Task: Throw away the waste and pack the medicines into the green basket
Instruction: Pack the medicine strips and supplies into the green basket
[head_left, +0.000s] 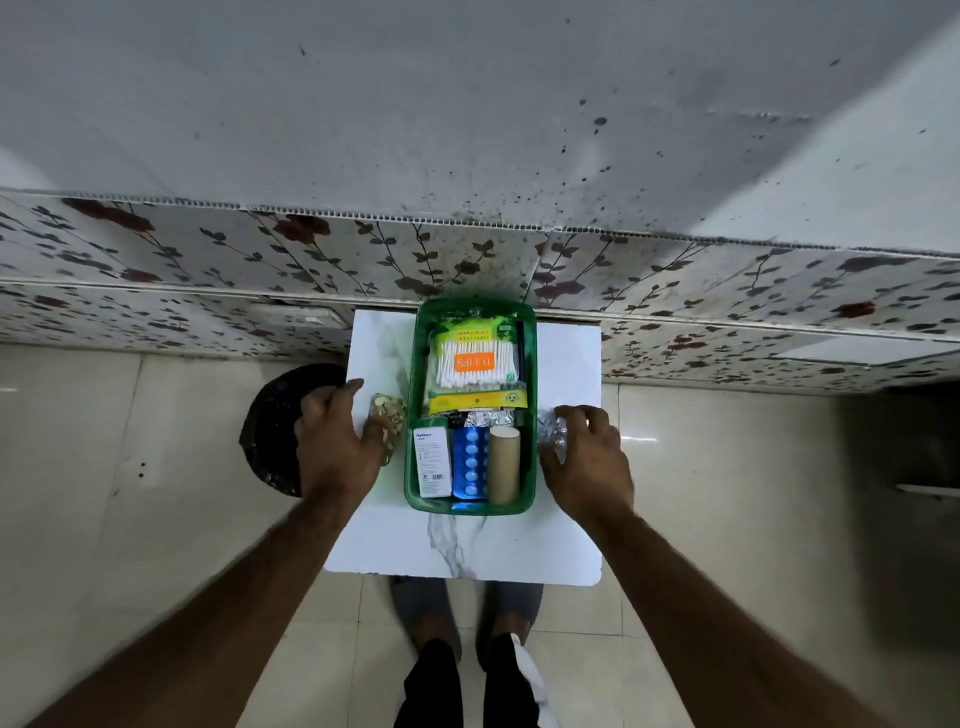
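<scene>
The green basket (531, 364) stands on the small white table (566, 530). It holds a cotton swab pack (475, 366), a white medicine box (432, 461), a blue blister strip (471, 462), a brown cardboard tube (504, 465) and a silver foil strip (491, 417). My left hand (337, 441) rests left of the basket, fingers on a crumpled golden blister wrapper (389, 415). My right hand (587, 457) lies right of the basket, fingers curled over a crumpled silver wrapper (550, 434).
A black bin lined with a bag (275, 431) stands on the floor left of the table. A floral tiled wall (208, 270) rises behind the table. My feet (467, 675) stand under its near edge.
</scene>
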